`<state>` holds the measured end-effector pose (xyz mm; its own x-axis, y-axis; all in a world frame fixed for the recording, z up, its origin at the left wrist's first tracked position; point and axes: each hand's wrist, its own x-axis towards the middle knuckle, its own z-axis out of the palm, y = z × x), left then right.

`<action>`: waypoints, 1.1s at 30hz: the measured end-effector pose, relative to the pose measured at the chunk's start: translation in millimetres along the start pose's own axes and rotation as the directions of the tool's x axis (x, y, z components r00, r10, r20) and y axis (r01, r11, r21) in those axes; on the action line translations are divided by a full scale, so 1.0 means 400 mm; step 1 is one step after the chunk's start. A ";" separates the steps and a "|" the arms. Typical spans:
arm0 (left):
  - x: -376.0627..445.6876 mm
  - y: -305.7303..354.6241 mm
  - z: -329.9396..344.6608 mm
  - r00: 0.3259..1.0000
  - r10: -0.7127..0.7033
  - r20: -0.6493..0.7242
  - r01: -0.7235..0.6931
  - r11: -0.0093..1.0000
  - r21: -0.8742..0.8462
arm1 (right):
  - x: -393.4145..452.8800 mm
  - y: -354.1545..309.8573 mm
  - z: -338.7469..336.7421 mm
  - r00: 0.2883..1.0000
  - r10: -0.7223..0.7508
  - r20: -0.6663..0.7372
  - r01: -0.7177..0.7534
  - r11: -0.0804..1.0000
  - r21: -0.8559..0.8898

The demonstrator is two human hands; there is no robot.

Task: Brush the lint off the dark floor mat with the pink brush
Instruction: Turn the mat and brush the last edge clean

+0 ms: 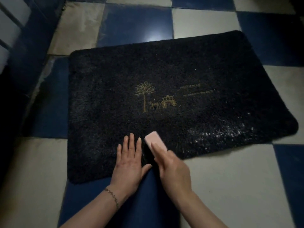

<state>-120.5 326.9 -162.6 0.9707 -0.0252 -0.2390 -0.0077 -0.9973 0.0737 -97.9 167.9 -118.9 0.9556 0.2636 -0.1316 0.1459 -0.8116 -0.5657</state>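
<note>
I see my left hand (129, 162) lying flat, fingers straight, on the near edge of the dark shaggy rectangular floor mat (164, 79). Just beside it my right hand (172, 168) grips the small pink rectangular brush (153, 139), pressed onto the pile. White lint (218, 133) speckles the mat's near right corner. A gold tree-and-carriage motif (155, 97) sits mid-mat, over blue-and-white checked floor tiles (230, 178).

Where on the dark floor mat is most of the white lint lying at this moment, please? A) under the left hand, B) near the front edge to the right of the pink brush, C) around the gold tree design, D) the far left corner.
B: the white lint speckles the dark floor mat along its near edge, right of the pink brush held by the right hand.
</note>
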 end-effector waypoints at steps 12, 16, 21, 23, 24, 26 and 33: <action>-0.004 -0.003 -0.007 1.000 -0.002 -0.028 0.001 1.000 -0.021 | 0.067 0.115 -0.098 0.968 0.221 -0.116 -0.220 0.975 0.017; 0.011 0.005 0.002 1.000 0.010 -0.026 -0.009 0.999 0.036 | 0.018 0.107 -0.074 0.976 0.175 -0.125 -0.176 0.984 0.008; 0.013 0.003 0.006 0.998 0.018 -0.052 -0.015 0.998 0.059 | -0.137 0.054 -0.004 0.994 0.104 -0.020 -0.103 0.993 0.058; 0.012 0.006 0.003 0.999 0.018 -0.038 -0.016 0.998 0.057 | -0.147 0.051 -0.006 0.995 0.102 -0.015 -0.100 0.993 0.065; 0.011 0.008 -0.001 0.999 0.012 -0.034 -0.010 0.999 0.046 | -0.142 0.053 -0.013 0.994 0.103 -0.021 -0.102 0.993 0.065; 0.013 0.013 -0.010 0.999 0.021 -0.029 -0.020 0.999 0.029 | -0.112 0.063 -0.038 0.992 0.116 -0.053 -0.114 0.992 0.051; 0.077 0.083 -0.039 0.964 0.264 -0.025 -0.264 0.964 -0.005 | 0.066 0.136 -0.108 0.974 0.206 -0.095 -0.208 0.978 -0.007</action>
<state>-87.1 294.3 -152.3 0.9400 -0.2857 -0.1867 -0.2627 -0.9548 0.1388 -53.6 108.4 -118.0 0.9850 0.0402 -0.1678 -0.0538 -0.8522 -0.5204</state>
